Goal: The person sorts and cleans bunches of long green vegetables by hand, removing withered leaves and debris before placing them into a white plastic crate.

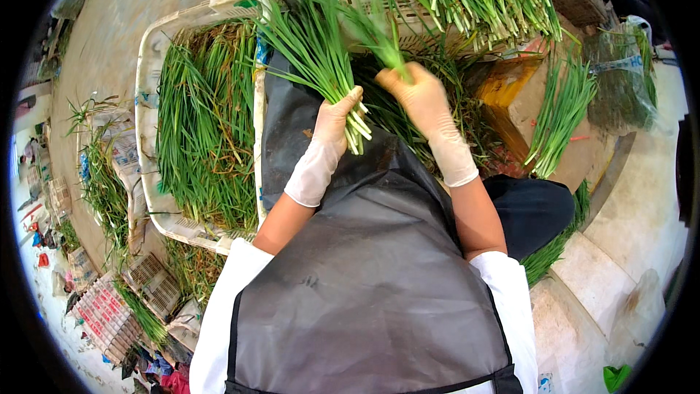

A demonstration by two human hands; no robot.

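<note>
My left hand (332, 125), in a thin pale glove, is closed round a bunch of garlic chives (319, 49). Their white stem ends poke out below my fist, and the green leaves fan up and away. Just to its right, my right hand (423, 101), gloved too, pinches a smaller tuft of chives (384, 44), smeared by motion. Both hands are raised in front of the dark apron (364, 263) over my lap. At the left, a white plastic crate (146, 131) is filled with chives, some of them brown and withered.
At the far side, chives (481, 0) are heaped on another pale crate. A loose bundle of chives (558, 120) rests on the ground to the right, near a clear plastic bag (620, 80). Trimmed leaves lie under my right hand. Foam boxes (106, 314) stand at lower left.
</note>
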